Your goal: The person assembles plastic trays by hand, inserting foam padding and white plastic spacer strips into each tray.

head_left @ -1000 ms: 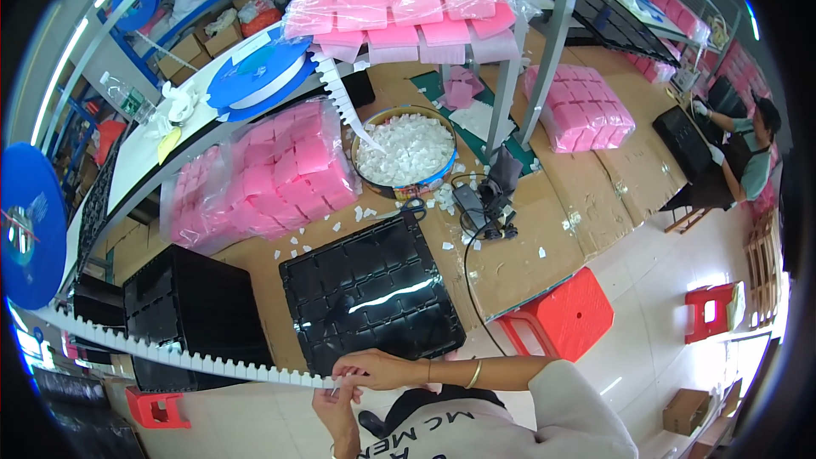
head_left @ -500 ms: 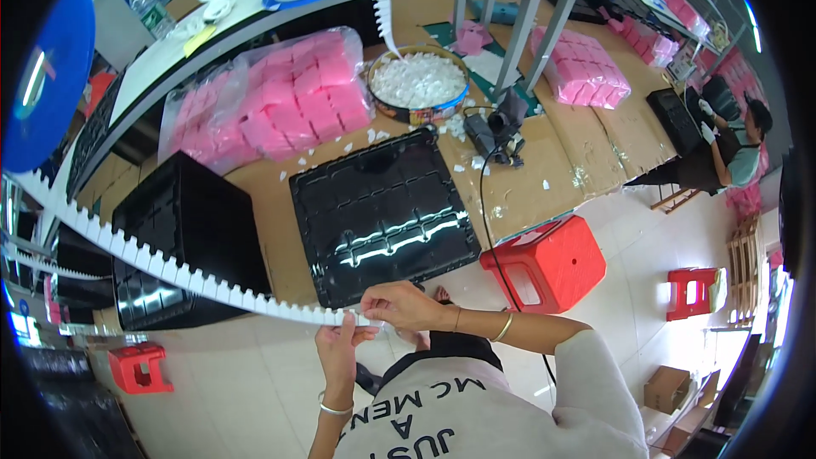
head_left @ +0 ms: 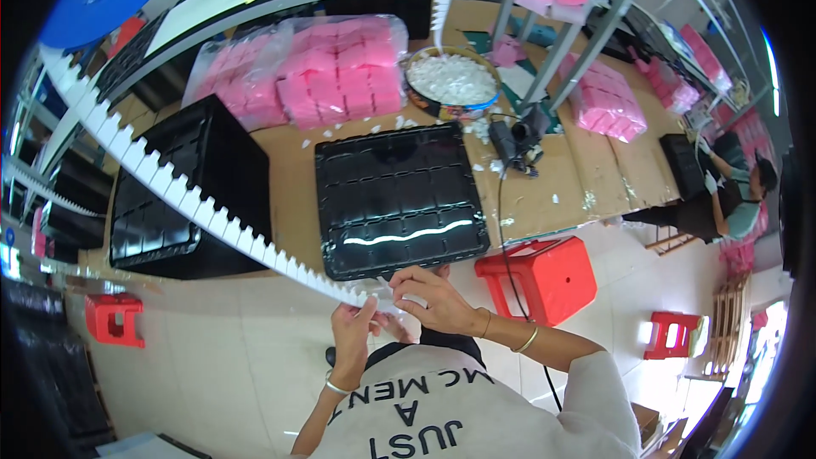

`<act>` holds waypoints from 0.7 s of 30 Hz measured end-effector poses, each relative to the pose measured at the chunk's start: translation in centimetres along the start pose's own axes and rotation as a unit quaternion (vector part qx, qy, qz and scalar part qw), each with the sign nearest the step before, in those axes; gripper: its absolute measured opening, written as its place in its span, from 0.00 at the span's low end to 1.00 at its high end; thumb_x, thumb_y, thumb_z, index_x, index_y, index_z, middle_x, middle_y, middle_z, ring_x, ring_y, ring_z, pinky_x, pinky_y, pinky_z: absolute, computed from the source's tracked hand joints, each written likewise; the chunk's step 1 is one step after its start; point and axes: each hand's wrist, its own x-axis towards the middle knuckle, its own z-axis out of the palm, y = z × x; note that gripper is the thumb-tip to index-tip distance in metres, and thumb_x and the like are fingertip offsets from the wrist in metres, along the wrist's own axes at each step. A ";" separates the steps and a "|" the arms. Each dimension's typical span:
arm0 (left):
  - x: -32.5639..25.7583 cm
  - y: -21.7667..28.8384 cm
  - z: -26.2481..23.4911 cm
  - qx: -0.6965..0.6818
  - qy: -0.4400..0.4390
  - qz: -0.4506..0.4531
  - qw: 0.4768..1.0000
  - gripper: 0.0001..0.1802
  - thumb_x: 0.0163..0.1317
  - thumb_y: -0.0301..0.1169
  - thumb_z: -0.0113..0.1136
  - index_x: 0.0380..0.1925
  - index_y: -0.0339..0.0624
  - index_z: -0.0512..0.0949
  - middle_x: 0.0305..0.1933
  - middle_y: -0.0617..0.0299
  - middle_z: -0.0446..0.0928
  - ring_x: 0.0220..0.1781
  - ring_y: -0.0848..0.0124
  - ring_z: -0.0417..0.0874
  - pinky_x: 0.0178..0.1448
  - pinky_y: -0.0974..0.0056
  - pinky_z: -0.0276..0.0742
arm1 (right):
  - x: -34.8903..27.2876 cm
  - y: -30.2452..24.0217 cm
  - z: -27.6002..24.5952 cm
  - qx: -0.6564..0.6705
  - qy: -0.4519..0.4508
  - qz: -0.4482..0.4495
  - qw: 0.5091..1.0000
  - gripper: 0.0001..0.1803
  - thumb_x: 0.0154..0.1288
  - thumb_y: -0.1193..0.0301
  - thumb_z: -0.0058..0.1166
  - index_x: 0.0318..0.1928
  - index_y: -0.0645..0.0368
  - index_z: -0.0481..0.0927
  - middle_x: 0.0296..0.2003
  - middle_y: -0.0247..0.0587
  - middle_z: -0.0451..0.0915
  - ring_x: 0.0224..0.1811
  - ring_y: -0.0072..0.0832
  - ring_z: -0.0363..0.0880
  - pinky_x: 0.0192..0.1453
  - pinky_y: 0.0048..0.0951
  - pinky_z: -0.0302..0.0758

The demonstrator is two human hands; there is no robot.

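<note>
A long white strip with a row of small tabs [head_left: 225, 225] runs from the blue reel [head_left: 106, 0] at the upper left down to my hands. My left hand [head_left: 353, 336] pinches its free end between thumb and fingers. Just to the right, my right hand [head_left: 433, 299] has its fingertips drawn together, a little apart from the strip's end. A small pale bit seems to be at those fingertips, too small to make out. Beyond both hands a shiny black plastic tray [head_left: 399, 204] lies on the cardboard-covered table [head_left: 586, 178].
A tall black stack of trays [head_left: 229, 187] stands left. Behind are bagged pink foam blocks [head_left: 340, 68] and a round tub [head_left: 438, 109] of white scraps, with a second tabbed strip [head_left: 440, 8] hanging over it. A cable [head_left: 507, 263] passes a red stool [head_left: 552, 280]. A co-worker [head_left: 735, 187] is far right.
My right hand has moved off the strip's end to the right, where both hands met before. The view has shifted, so the table and trays sit differently in the picture.
</note>
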 end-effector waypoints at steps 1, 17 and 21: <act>0.1 -0.5 -0.2 0.026 0.015 0.016 0.999 0.09 0.69 0.30 0.63 0.41 0.35 0.78 0.28 0.62 0.80 0.26 0.77 0.79 0.26 0.72 0.69 | 0.1 -0.2 -1.2 -0.007 0.003 0.016 1.000 0.04 0.63 0.77 0.60 0.38 0.60 0.79 0.49 0.43 0.76 0.49 0.41 0.79 0.53 0.33 0.77; 4.1 -6.2 -6.4 0.240 0.125 0.103 0.957 0.08 0.61 0.27 0.69 0.36 0.33 0.82 0.30 0.65 0.81 0.28 0.78 0.78 0.35 0.72 0.74 | -0.9 14.5 -11.9 -0.312 0.064 0.035 0.947 0.02 0.57 0.75 0.61 0.31 0.56 0.81 0.46 0.37 0.75 0.50 0.36 0.75 0.56 0.39 0.71; 5.3 -5.0 -5.3 0.227 0.119 0.105 0.961 0.09 0.62 0.28 0.70 0.35 0.33 0.81 0.29 0.65 0.80 0.28 0.78 0.77 0.36 0.72 0.74 | -0.8 14.9 -12.3 -0.320 0.051 0.039 0.945 0.05 0.58 0.75 0.62 0.36 0.56 0.82 0.45 0.39 0.75 0.51 0.38 0.75 0.56 0.39 0.72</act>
